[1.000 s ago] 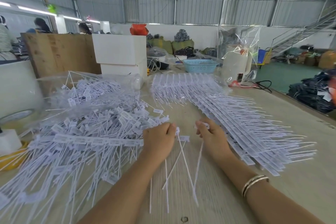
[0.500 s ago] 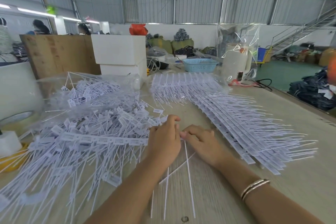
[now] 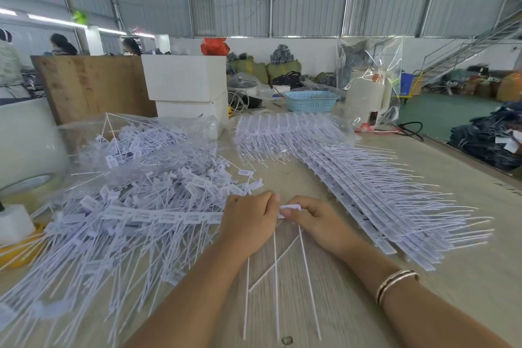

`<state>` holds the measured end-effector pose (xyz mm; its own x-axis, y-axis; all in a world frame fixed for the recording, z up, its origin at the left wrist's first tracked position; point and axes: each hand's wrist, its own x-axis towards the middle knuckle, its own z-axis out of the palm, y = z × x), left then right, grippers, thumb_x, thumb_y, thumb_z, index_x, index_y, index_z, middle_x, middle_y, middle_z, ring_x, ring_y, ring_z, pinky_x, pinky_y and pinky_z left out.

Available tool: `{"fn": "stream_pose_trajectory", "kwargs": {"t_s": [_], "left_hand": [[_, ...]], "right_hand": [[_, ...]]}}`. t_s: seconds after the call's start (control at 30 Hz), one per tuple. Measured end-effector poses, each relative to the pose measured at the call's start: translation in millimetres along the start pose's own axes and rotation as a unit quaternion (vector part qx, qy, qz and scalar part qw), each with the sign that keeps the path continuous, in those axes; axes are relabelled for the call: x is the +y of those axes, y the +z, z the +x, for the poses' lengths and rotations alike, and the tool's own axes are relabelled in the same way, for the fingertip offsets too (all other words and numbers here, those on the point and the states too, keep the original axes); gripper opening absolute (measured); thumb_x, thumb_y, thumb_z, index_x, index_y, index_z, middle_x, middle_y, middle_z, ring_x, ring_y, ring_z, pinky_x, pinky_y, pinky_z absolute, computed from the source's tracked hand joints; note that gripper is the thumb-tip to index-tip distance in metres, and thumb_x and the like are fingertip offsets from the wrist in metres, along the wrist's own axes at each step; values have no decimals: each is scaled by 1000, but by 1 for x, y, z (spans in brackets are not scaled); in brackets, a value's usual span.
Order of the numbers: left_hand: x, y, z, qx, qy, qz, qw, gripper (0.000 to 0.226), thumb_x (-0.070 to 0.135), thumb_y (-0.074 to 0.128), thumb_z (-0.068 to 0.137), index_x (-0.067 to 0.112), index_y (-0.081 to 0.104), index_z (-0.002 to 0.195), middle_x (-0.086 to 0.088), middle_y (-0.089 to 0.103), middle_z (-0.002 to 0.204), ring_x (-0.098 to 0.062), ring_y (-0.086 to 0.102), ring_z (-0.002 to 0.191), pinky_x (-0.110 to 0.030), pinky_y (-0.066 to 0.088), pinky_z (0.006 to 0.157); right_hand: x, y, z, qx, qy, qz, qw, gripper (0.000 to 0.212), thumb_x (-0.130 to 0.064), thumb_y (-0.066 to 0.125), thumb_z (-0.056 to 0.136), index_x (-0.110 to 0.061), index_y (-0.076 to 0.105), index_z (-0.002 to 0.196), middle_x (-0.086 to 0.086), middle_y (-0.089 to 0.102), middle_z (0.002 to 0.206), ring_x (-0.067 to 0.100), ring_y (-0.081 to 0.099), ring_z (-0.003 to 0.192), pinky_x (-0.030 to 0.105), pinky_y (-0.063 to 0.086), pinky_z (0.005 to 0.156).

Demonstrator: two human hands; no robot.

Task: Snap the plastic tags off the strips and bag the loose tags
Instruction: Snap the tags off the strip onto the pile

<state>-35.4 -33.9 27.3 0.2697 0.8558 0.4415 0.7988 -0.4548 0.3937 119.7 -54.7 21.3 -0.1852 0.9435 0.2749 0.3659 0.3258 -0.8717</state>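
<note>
My left hand (image 3: 250, 220) grips the right end of a white tag strip (image 3: 158, 215) that runs leftward over a big pile of loose tags (image 3: 118, 206). My right hand (image 3: 316, 220) pinches the end tag (image 3: 289, 209) of that strip, right against my left hand. Thin white tails hang from the tags toward me across the table. A stack of uncut strips (image 3: 367, 195) lies to the right. A clear plastic bag (image 3: 135, 138) holding loose tags sits behind the pile at the left.
White foam boxes (image 3: 185, 85) stand at the back, with a blue basket (image 3: 310, 100) and a white jug in a clear bag (image 3: 367, 93) beside them. A large white roll (image 3: 25, 144) and tape are at the far left. The wooden table (image 3: 466, 234) edge runs along the right.
My hands came together from a small gap one second ago. My right hand now pinches the end tag beside my left hand, and the tails have shifted under my hands.
</note>
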Motion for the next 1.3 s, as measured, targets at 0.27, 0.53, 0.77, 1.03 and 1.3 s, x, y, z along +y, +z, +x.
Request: {"fn": "stream_pose_trajectory", "kwargs": {"t_s": [0.27, 0.53, 0.77, 1.03, 1.3], "left_hand": [[-4, -4, 1, 24, 35, 96, 994, 47, 44, 30, 99, 23, 41, 58, 6, 41, 53, -15, 43, 72, -34, 28, 88], [-5, 3, 3, 11, 39, -21, 999, 47, 33, 40, 99, 27, 31, 53, 6, 35, 48, -8, 34, 50, -34, 31, 77], [-9, 5, 3, 11, -19, -176, 984, 42, 30, 45, 98, 13, 52, 61, -3, 47, 54, -15, 42, 52, -32, 36, 60], [-15, 4, 3, 33, -36, -129, 990, 42, 26, 43, 99, 7, 52, 62, -15, 56, 59, -29, 51, 56, -34, 38, 64], [-8, 10, -1, 37, 14, 54, 998, 27, 30, 31, 100, 23, 48, 80, 5, 55, 64, -17, 53, 66, -33, 33, 91]], "right_hand": [[5, -3, 3, 16, 0, 50, 999, 19, -19, 62, 90, -10, 64, 74, 5, 55, 75, 16, 50, 75, 33, 36, 76], [2, 0, 0, 10, -28, 5, 1000, 11, -17, 62, 90, -8, 70, 88, 10, 66, 82, 28, 60, 83, 46, 46, 86], [-3, 8, 0, 68, -87, -124, 986, 27, -18, 59, 93, -41, 62, 78, -7, 66, 73, 7, 61, 76, 49, 36, 93], [12, -1, 4, 104, -2, -110, 989, 21, -31, 52, 94, -38, 59, 75, -9, 63, 84, 8, 56, 92, 40, 33, 96], [15, 5, 9, 78, 32, -269, 960, 31, -44, 41, 97, -41, 51, 126, -21, 48, 120, 3, 35, 118, 27, 13, 88]]}}
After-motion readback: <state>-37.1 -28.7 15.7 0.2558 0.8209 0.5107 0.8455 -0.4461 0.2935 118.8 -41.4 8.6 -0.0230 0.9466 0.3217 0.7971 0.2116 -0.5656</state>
